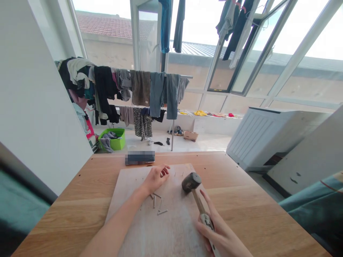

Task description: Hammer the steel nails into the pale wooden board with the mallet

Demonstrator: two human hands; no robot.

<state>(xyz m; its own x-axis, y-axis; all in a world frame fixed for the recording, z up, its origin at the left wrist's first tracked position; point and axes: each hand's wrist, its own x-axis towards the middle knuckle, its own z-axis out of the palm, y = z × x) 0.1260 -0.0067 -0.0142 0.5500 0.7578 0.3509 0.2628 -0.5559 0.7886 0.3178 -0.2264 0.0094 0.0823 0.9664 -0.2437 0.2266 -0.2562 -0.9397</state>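
My right hand (214, 228) is wrapped round the handle of a mallet (192, 182), with the index finger stretched along it. The mallet has a dark, blunt head and a wooden shaft, and its head is over the right side of a pale board (128, 214). My left hand (157, 177) is over the far part of the board, its fingers loosely curled and apart; nothing shows in them. Thin nails (183, 174) stand upright just right of it. Several loose nails (154, 202) lie on the board below the left wrist.
A wooden table (235, 200) bears the board. Beyond it sits a dark blurred box-like object (139, 157). Past the table are a laundry rack (184, 76) hung with clothes, a green basket (118, 143), a white ribbed cabinet (252, 135) and windows.
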